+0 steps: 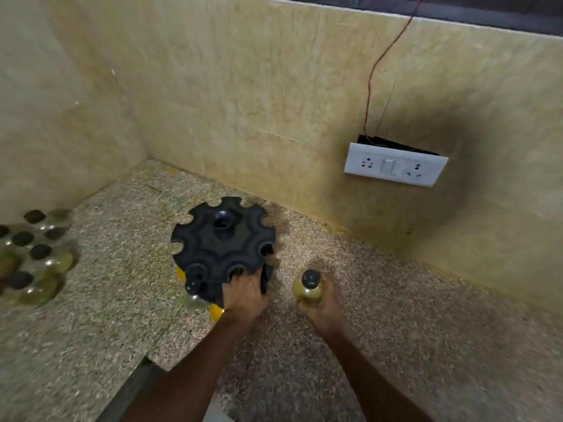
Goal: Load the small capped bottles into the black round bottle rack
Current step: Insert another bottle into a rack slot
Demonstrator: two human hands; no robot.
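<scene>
The black round bottle rack (224,236) stands on the speckled counter, its notched top facing me. One small bottle with a black cap (192,284) hangs in a front-left notch. My left hand (245,295) grips the rack's near edge. To the right of the rack, my right hand (320,309) holds a small yellowish bottle with a black cap (308,287) upright above the counter. A cluster of several more capped bottles (33,257) stands at the far left.
Tiled walls meet in a corner behind the rack. A white socket and switch plate (394,164) hangs loose on the right wall with a red wire (377,62) running up. The counter's front edge (134,382) drops off at the lower left.
</scene>
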